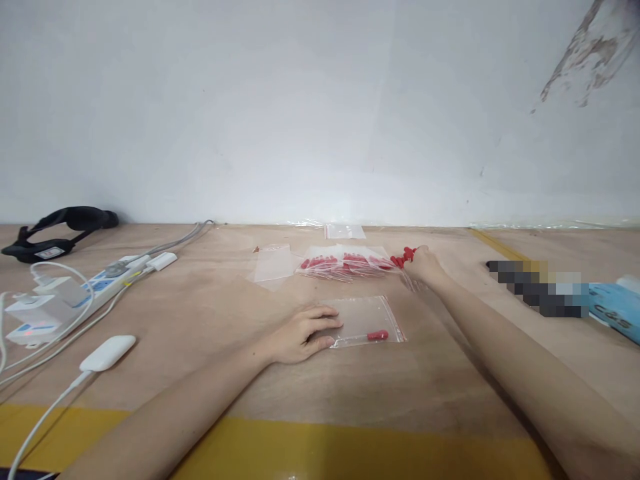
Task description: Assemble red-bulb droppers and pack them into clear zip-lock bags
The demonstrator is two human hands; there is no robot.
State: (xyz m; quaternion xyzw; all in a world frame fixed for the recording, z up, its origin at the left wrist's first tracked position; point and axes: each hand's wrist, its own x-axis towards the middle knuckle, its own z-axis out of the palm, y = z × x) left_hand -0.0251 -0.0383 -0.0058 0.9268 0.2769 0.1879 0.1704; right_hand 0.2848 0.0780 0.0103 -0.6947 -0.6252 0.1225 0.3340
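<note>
My left hand (305, 333) lies flat with its fingers apart on the left part of a clear zip bag (355, 313). Along the bag's lower edge is one dropper with a red rubber bulb (377, 335) and a thin clear tube. Farther back on the right, my right hand (424, 265) is closed, its fingertips at a cluster of red-bulbed droppers (404, 257). It seems to pinch a dropper there, though the fingers partly hide it. Left of that cluster, a row of zip bags with red-bulbed droppers (345, 261) lies overlapped.
Flat clear bags (273, 263) lie left of the row, and another bag (345, 231) is by the wall. A power strip (100, 287) with plugs and cables, a white charging case (107, 353) and a black headset (60, 233) are leftward. A blue packet (617, 307) lies right.
</note>
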